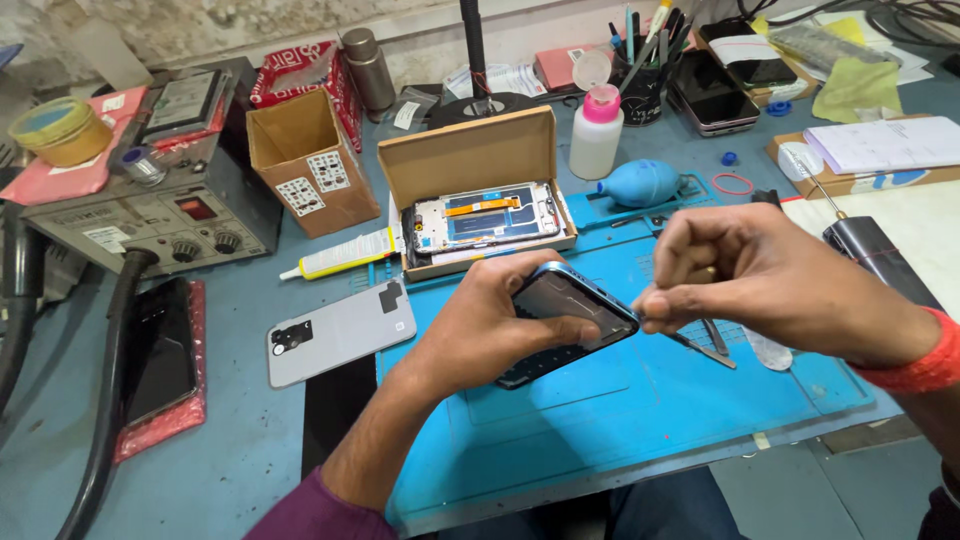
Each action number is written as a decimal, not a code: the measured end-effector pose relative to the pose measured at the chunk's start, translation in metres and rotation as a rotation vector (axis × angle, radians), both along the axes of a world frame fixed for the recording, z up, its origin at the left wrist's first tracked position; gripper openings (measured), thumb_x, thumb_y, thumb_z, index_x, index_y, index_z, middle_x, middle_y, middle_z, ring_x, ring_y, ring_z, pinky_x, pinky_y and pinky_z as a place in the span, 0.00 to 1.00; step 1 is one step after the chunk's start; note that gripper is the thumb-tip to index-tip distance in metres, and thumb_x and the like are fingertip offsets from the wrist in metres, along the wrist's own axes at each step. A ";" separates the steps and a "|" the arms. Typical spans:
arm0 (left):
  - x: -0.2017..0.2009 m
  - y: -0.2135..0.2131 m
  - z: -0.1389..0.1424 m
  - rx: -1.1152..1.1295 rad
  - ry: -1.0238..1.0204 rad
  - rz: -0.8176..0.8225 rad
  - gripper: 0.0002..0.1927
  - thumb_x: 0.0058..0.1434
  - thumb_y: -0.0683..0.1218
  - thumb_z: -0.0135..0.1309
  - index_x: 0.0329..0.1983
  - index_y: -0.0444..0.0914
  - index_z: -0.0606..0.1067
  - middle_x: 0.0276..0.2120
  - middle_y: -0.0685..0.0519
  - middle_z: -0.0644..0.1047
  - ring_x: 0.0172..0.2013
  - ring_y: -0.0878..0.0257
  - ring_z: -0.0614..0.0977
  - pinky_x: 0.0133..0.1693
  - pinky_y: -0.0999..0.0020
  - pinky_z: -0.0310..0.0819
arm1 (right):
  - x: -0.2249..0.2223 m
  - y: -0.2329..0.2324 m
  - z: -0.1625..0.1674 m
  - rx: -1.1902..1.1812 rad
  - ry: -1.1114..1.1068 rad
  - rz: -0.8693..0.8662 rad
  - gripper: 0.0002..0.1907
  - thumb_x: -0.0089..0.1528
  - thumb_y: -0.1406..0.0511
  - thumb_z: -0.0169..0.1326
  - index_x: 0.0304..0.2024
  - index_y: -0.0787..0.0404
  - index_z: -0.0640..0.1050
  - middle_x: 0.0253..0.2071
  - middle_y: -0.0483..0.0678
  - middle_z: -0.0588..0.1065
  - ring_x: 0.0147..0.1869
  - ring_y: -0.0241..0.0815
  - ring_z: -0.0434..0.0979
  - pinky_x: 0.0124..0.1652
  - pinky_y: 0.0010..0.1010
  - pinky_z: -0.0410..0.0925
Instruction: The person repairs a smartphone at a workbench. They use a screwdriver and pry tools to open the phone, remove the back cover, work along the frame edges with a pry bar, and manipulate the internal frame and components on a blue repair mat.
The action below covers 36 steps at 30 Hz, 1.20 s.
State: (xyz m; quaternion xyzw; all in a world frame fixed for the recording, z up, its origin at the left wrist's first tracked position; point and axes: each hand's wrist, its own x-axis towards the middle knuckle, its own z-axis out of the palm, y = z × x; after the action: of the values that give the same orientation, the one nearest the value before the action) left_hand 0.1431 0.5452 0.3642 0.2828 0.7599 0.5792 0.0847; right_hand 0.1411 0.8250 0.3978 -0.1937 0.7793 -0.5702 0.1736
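Phone [565, 322], a thin dark slab with a blue rim, hangs tilted just above the blue mat [640, 400], near the scene's middle. It looks light, stiff and slick, with an edge likely to chip or flex open, so the long sides seem the safest place to hold it. The left hand [490, 325] clamps it there, thumb across the face, fingers under the back. The right hand [760, 275] pinches closed at the phone's right corner; whether it holds a small pick I cannot tell. Tweezers [705, 345] lie on the mat just right. A grey back cover [340, 332] lies left, a box [480, 190] with a screen frame farther off.
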 end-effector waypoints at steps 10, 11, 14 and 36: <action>-0.007 -0.018 -0.009 0.158 -0.023 -0.104 0.12 0.56 0.40 0.69 0.41 0.37 0.79 0.33 0.58 0.84 0.36 0.76 0.81 0.39 0.76 0.77 | -0.044 0.018 -0.047 1.118 0.100 -0.264 0.27 0.54 0.44 0.65 0.32 0.61 0.85 0.23 0.50 0.80 0.30 0.46 0.82 0.38 0.39 0.73; -0.006 -0.020 -0.010 0.154 -0.038 -0.117 0.12 0.56 0.39 0.68 0.41 0.36 0.79 0.33 0.58 0.84 0.36 0.76 0.82 0.39 0.76 0.77 | -0.046 0.019 -0.052 1.103 0.072 -0.288 0.26 0.55 0.45 0.66 0.31 0.62 0.85 0.22 0.51 0.80 0.29 0.46 0.82 0.37 0.39 0.73; -0.006 -0.023 -0.014 0.168 -0.017 -0.136 0.12 0.57 0.38 0.69 0.42 0.36 0.80 0.34 0.56 0.84 0.37 0.75 0.82 0.39 0.76 0.78 | -0.052 0.022 -0.064 1.041 -0.024 -0.333 0.24 0.56 0.49 0.66 0.30 0.65 0.84 0.22 0.53 0.80 0.28 0.46 0.81 0.35 0.39 0.73; -0.007 -0.023 -0.014 0.162 0.109 -0.227 0.11 0.57 0.39 0.69 0.41 0.37 0.81 0.36 0.55 0.83 0.38 0.68 0.84 0.40 0.72 0.78 | -0.042 0.066 -0.086 0.424 -0.156 -0.396 0.15 0.65 0.65 0.55 0.53 0.60 0.82 0.39 0.51 0.78 0.34 0.40 0.77 0.31 0.36 0.72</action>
State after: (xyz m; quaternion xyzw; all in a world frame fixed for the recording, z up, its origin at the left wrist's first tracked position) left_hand 0.1366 0.5222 0.3507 0.4038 0.6773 0.6090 0.0853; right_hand 0.0986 0.8910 0.3114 0.0469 0.8880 -0.4305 0.1549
